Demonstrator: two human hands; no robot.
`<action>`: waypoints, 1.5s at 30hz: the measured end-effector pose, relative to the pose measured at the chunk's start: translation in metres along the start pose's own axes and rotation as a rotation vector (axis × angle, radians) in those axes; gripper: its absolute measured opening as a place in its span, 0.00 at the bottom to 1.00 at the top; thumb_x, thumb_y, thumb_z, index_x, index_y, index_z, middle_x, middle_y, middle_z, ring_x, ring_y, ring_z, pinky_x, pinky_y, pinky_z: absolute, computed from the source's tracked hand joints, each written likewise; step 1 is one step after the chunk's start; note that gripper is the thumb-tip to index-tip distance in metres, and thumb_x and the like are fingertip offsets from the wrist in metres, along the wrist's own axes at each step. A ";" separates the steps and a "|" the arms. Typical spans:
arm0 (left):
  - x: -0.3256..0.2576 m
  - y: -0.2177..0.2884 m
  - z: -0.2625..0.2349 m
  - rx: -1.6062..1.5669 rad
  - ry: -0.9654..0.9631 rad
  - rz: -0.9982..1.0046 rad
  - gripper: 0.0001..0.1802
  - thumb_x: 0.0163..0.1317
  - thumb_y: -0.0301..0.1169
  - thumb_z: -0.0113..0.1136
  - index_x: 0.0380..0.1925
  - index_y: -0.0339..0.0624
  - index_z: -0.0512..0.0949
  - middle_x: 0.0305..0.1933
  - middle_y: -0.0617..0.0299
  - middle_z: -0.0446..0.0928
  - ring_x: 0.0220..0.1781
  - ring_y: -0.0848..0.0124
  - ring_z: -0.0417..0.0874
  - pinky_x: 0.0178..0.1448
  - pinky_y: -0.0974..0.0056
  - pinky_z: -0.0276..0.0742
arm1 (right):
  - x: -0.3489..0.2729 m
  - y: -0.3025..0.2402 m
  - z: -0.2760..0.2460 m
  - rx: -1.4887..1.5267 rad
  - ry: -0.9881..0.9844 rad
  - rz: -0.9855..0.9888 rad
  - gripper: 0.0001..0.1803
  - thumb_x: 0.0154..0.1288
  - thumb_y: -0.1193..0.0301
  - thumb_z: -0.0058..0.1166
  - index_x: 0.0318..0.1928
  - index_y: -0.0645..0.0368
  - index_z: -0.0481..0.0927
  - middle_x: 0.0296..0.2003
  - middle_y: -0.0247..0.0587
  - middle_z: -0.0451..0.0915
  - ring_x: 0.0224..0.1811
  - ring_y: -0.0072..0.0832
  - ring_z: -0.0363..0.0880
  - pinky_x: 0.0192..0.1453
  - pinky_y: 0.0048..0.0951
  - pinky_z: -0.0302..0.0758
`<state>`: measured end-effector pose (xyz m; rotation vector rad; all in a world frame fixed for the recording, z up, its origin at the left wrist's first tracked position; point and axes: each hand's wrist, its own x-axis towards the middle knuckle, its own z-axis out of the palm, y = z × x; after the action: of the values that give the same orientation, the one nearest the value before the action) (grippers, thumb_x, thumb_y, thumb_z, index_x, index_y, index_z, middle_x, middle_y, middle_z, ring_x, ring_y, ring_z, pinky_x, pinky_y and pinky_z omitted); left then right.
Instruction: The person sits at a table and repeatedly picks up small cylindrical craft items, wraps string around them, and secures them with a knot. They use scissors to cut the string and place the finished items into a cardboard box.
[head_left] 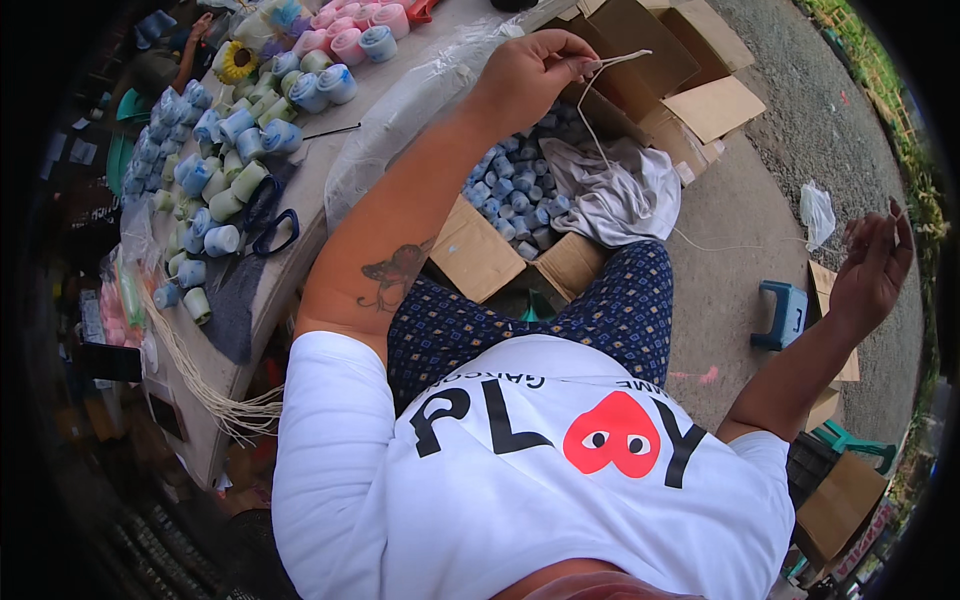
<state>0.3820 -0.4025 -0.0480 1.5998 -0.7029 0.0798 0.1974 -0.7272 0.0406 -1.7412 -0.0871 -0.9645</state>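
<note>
My left hand (535, 80), raised over the open cardboard box (478, 250), pinches a thin white string (622, 58) between thumb and fingertips. A doubled end sticks out past the fingers, and the rest hangs down to a grey cloth (625, 195) over my knee. From there a fine strand runs right toward my right hand (872, 265). That hand is lifted far out to the side, its fingertips drawn together around the strand, though blur hides the exact grip. Many small blue cylinders (508, 190) fill the box between my knees.
At left, a table (300, 265) carries blue, green and pink cylinders (240, 140), dark-handled scissors (268, 225) and a sunflower (237, 62). A bundle of pale strings (205, 375) hangs over its edge. A blue stool (778, 315) and a plastic bag (817, 213) lie right. Another person's arm (190, 55) shows far left.
</note>
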 end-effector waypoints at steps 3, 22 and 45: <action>0.026 0.006 0.008 -0.136 0.069 0.087 0.07 0.62 0.27 0.57 0.39 0.36 0.78 0.34 0.63 0.80 0.39 0.79 0.79 0.46 0.73 0.75 | -0.004 -0.001 -0.023 0.250 -0.137 -0.021 0.10 0.71 0.72 0.43 0.48 0.60 0.73 0.28 0.39 0.73 0.31 0.24 0.67 0.42 0.34 0.66; -0.158 -0.263 0.102 0.637 -0.290 -0.669 0.26 0.51 0.36 0.66 0.50 0.40 0.73 0.52 0.47 0.73 0.51 0.55 0.76 0.52 0.57 0.73 | -0.206 0.140 0.142 -0.078 -0.631 0.824 0.05 0.61 0.75 0.56 0.37 0.64 0.79 0.31 0.41 0.77 0.34 0.28 0.76 0.38 0.24 0.72; -0.163 -0.005 -0.005 -0.830 0.137 -0.716 0.20 0.64 0.29 0.53 0.55 0.38 0.67 0.51 0.54 0.73 0.52 0.67 0.77 0.58 0.63 0.75 | -0.137 0.035 0.178 0.062 -0.618 0.229 0.07 0.57 0.79 0.58 0.38 0.61 0.80 0.27 0.38 0.75 0.26 0.26 0.73 0.29 0.23 0.68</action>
<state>0.2545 -0.3353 -0.1240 0.9400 0.0088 -0.5551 0.2226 -0.5407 -0.0869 -1.8884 -0.3040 -0.2339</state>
